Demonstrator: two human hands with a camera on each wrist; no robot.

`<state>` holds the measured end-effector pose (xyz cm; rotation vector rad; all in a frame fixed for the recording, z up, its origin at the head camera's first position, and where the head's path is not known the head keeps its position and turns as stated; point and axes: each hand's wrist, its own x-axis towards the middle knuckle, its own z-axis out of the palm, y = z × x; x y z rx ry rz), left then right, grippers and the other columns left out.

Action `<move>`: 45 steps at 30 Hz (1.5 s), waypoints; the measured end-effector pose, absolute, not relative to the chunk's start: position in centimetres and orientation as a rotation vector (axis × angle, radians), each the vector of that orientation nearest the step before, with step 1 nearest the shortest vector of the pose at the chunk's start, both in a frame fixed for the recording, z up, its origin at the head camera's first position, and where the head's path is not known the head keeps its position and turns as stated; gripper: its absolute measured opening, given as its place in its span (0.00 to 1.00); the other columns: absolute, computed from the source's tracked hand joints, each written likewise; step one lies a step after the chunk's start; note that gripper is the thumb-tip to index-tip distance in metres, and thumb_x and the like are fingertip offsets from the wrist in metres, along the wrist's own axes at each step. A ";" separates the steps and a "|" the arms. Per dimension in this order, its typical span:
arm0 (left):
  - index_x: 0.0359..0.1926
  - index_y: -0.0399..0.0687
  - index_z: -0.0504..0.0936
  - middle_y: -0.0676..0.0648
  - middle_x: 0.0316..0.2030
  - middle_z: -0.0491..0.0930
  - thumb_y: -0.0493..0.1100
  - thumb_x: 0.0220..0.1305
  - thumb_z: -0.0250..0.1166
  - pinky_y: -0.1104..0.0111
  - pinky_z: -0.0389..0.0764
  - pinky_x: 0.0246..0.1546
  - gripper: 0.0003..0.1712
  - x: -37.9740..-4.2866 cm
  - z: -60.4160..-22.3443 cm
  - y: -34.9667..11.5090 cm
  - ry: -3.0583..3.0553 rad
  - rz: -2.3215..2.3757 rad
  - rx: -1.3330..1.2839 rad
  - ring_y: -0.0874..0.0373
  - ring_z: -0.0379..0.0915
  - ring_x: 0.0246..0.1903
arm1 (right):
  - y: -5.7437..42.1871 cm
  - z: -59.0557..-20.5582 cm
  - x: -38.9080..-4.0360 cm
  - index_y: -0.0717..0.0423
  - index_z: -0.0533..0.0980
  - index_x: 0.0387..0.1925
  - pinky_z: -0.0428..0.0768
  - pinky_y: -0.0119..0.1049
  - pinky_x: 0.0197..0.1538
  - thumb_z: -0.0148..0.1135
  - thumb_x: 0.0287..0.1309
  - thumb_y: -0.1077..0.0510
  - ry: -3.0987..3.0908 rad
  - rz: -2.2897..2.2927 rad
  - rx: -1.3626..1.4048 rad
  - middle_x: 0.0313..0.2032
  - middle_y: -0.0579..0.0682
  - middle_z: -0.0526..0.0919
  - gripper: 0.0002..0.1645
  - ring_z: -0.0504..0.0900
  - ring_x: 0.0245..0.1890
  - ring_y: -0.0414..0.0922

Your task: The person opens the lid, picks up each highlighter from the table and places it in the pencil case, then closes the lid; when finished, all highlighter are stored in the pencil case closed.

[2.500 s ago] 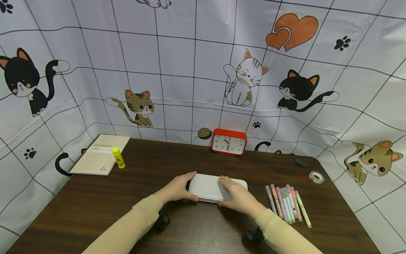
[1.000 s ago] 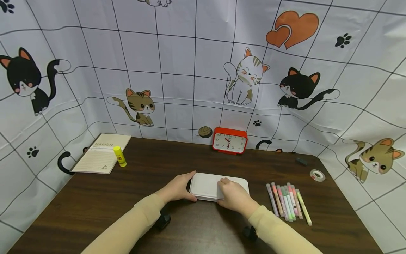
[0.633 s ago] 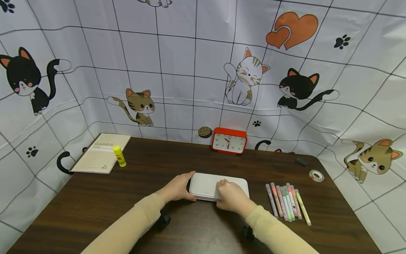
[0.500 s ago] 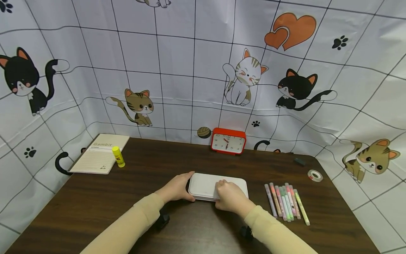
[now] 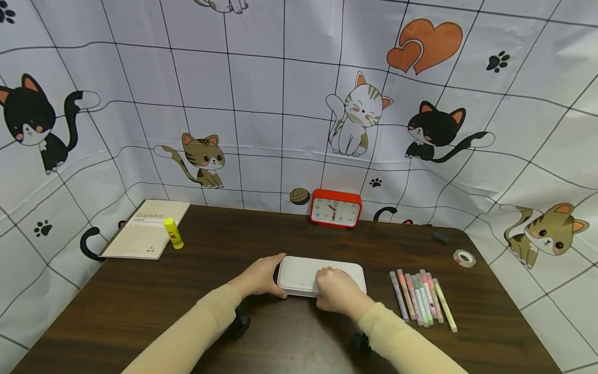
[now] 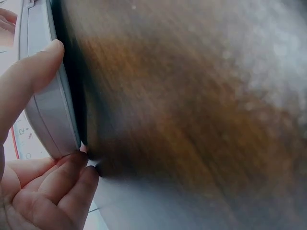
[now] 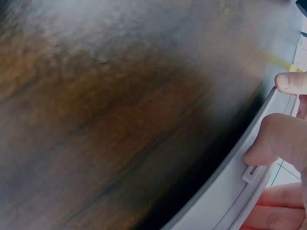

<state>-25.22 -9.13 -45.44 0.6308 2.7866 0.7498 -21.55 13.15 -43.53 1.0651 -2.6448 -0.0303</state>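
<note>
A flat white pencil case (image 5: 299,274) with rounded corners lies on the dark wooden desk, its lid down. My left hand (image 5: 259,278) grips its left end. In the left wrist view the thumb (image 6: 41,64) rests on the front side wall, and the fingers (image 6: 72,179) bend round the end. My right hand (image 5: 340,291) is at the case's front right, fingers curled over the lid. The right wrist view has the thumb (image 7: 276,136) pressing at a small latch (image 7: 251,174) on the front side. The right hand covers the latch in the head view.
Several pastel markers (image 5: 422,298) lie right of the case. Farther right are a roll of tape (image 5: 464,258) and a small dark block (image 5: 440,238). A red clock (image 5: 335,209) stands at the back. A notebook (image 5: 145,231) and yellow glue stick (image 5: 173,232) occupy the back left.
My right hand's fingers, earlier spread flat on the lid, are now curled, and that hand has shifted slightly left. My left hand and the pencil case have stayed in place.
</note>
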 end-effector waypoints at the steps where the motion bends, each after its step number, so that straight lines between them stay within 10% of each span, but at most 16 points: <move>1: 0.68 0.34 0.61 0.36 0.62 0.69 0.50 0.38 0.80 0.55 0.69 0.60 0.59 -25.2 -45.5 -9.1 2.787 0.750 0.629 0.42 0.67 0.60 | 13.1 -43.6 -21.5 0.57 0.72 0.19 0.74 0.36 0.21 0.69 0.27 0.58 -2.644 -0.041 1.063 0.17 0.48 0.73 0.14 0.72 0.17 0.42; 32: 0.71 0.36 0.57 0.36 0.62 0.69 0.51 0.38 0.80 0.54 0.70 0.59 0.62 -24.9 -45.8 -9.1 2.773 0.757 0.640 0.42 0.67 0.61 | 15.0 -43.5 -21.9 0.55 0.76 0.29 0.77 0.36 0.27 0.75 0.39 0.53 -2.646 0.115 1.132 0.27 0.46 0.80 0.18 0.75 0.21 0.40; 45: 0.71 0.39 0.55 0.36 0.62 0.69 0.53 0.38 0.80 0.53 0.71 0.58 0.63 -25.0 -45.9 -9.3 2.744 0.770 0.580 0.42 0.67 0.61 | 16.0 -43.0 -22.1 0.61 0.81 0.42 0.81 0.38 0.41 0.73 0.47 0.51 -2.710 0.221 1.139 0.41 0.54 0.85 0.23 0.84 0.38 0.45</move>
